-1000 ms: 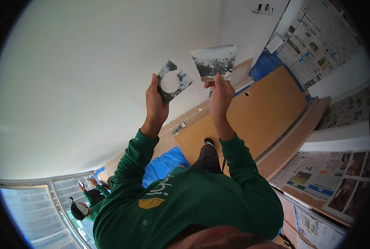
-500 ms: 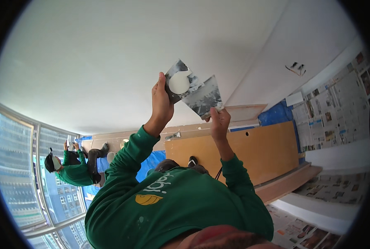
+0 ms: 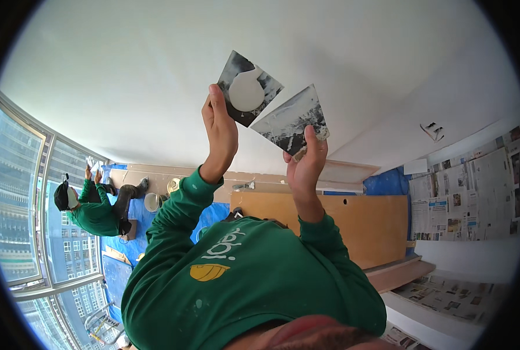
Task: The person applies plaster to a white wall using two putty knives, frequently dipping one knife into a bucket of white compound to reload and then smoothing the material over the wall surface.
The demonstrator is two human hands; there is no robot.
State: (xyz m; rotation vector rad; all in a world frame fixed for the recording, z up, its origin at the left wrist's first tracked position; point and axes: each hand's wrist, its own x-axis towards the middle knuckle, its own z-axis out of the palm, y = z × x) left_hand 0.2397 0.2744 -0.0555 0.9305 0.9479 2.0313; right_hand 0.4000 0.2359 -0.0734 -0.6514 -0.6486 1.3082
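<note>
Up in front of the white wall, my left hand is closed on a flat, dark, putty-smeared plate. A rounded white mound of putty sits on its face. My right hand grips the lower corner of a flat putty blade, thumb on the near face. White streaks and smears cover much of this blade. The plate and the blade are tilted toward each other, with a narrow gap between their nearest corners. The fingers behind both are partly hidden.
A co-worker in green sits at the left by the windows. A pale bucket stands on blue sheeting nearby. A tan board lies below my right arm. Newspaper covers surfaces at right, and wires poke from the wall.
Both hands have moved upward, carrying the plate and the blade. The blade has drawn apart from the plate, which it overlapped before. My view has shifted slightly.
</note>
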